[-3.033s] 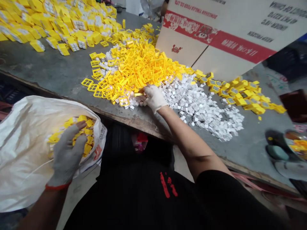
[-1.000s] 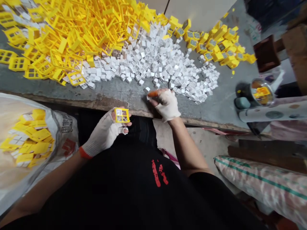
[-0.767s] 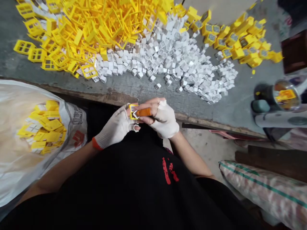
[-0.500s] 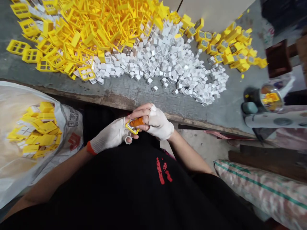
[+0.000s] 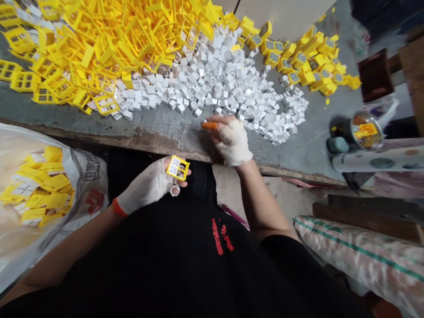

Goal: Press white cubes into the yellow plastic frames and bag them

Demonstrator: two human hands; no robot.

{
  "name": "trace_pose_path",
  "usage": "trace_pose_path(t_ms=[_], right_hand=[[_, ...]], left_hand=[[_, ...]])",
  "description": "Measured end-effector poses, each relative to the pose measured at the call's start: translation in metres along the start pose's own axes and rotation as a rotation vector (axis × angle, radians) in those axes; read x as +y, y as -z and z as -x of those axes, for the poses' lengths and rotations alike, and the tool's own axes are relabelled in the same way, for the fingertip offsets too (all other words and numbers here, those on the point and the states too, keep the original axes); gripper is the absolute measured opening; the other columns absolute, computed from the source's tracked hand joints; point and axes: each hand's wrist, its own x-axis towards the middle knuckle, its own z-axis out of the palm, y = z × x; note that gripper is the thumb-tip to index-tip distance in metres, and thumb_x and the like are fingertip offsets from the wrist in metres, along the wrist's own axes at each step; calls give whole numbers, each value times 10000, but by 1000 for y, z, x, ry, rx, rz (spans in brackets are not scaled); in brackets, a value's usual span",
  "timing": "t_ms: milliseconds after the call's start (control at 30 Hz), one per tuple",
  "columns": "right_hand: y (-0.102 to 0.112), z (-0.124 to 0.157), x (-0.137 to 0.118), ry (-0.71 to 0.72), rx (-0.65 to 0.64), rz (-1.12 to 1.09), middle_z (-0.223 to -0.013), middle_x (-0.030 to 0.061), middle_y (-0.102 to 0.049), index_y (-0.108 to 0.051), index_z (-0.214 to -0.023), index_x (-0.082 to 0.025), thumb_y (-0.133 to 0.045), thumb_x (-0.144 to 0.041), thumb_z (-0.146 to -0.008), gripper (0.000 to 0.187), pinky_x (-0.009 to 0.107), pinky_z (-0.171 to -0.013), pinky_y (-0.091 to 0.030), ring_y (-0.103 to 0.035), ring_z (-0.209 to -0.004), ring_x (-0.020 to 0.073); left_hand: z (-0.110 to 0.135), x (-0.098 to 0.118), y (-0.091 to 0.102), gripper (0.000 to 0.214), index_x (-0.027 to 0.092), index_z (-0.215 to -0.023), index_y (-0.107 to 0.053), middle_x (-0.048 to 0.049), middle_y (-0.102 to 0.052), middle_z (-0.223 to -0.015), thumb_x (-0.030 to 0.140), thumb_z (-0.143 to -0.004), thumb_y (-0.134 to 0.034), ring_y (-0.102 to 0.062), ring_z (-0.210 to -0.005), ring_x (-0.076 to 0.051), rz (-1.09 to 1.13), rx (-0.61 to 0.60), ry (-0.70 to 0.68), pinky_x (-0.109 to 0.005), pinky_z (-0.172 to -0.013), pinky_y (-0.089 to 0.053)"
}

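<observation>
My left hand [image 5: 149,187], in a white glove, holds a small yellow four-window frame [image 5: 178,167] over my lap, below the table edge. My right hand [image 5: 231,139], gloved with bare fingertips and an orange finger cover, rests on the grey table [image 5: 165,128] at the near edge of a heap of small white cubes [image 5: 218,84]. Its fingers are curled down on the table by the cubes; whether they grip one is hidden. Behind the cubes lies a big pile of empty yellow frames [image 5: 109,44].
A white sack [image 5: 49,185] with filled yellow frames stands at my left. More filled yellow pieces [image 5: 308,62] lie at the back right near a cardboard box [image 5: 281,13]. A tin [image 5: 364,130] and a patterned roll [image 5: 377,161] sit at the right; striped fabric [image 5: 357,260] lies below.
Half a second ago both hands were together at the frame over my lap. Now my right hand has reached out to the white cubes, while my left hand keeps the frame.
</observation>
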Motion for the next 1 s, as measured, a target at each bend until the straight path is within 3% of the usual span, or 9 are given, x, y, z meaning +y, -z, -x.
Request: trace_pose_path(t_ms=[67,167,233,367,500,667,833,933,1000], right_hand=[[-1,-18,20,-96,-52,120,-1481,106,-759,-798,-1330,-286,-549,-218,-1063,371,641,-1107,-504,-663,-1314,377],[-4,-28,22,-60,-149,132,-1357,113,-807,-828,-1201,-269,-583,-222,-1056,288,649,-1140,-477,-680,-1264,377],[-6,-19,3,1,-81,10,-1251,97,-833,-835,-1117,-278,-611,-347,-1091,236,602,-1115,-500,-717,-1188,354],[-9,17,-53,78,108,-376,-1112,51,-846,-833,-1070,-299,-635,-619,-1090,377,452,-942,-584,-769,-1016,267],[-20,36,-79,63,136,-377,-1072,53,-861,-832,-1003,-278,-592,-623,-1112,435,431,-925,-567,-771,-946,239],[-29,43,-82,64,184,-199,-1074,61,-869,-841,-1012,-278,-567,-589,-1131,431,438,-903,-530,-753,-943,245],[-36,48,-83,23,150,-244,-1140,58,-857,-861,-1064,-298,-625,-595,-1104,382,443,-961,-532,-735,-1009,252],[-37,49,-79,30,130,-278,-1231,55,-843,-869,-1069,-300,-634,-592,-1102,376,435,-970,-529,-733,-1094,250],[-36,50,-75,60,133,-291,-1178,55,-851,-874,-1080,-289,-605,-576,-1121,395,422,-948,-529,-734,-1044,235]], left_hand=[[1,2,-3,367,172,-1099,-729,-129,-795,-1010,447,-887,-846,-749,-729,-248,12,48,-98,-303,-547,-542],[3,4,-4,525,180,-1157,-715,-107,-784,-1048,503,-805,-932,-762,-805,-266,-4,54,-189,-313,-591,-551],[5,4,-3,594,188,-1172,-713,-102,-783,-1092,513,-754,-980,-765,-837,-263,6,47,-229,-313,-617,-561],[8,3,-2,573,213,-1174,-717,-75,-774,-1112,485,-759,-1003,-756,-863,-242,36,52,-279,-313,-652,-589],[7,1,-3,403,223,-1165,-736,-75,-774,-1146,370,-847,-935,-729,-900,-230,4,91,-318,-320,-669,-610],[8,-3,-3,399,220,-1148,-761,-61,-773,-1118,341,-823,-959,-721,-864,-195,25,111,-326,-290,-666,-626],[9,-4,-2,434,218,-1123,-799,-71,-797,-1127,387,-778,-1001,-734,-870,-207,-5,105,-341,-281,-666,-635],[1,-8,7,348,243,-1130,-825,-45,-815,-1119,420,-857,-946,-735,-850,-204,-22,61,-296,-278,-640,-615],[-8,-11,18,275,284,-1155,-824,-14,-821,-1092,427,-927,-880,-745,-860,-216,-17,6,-212,-292,-627,-600]])
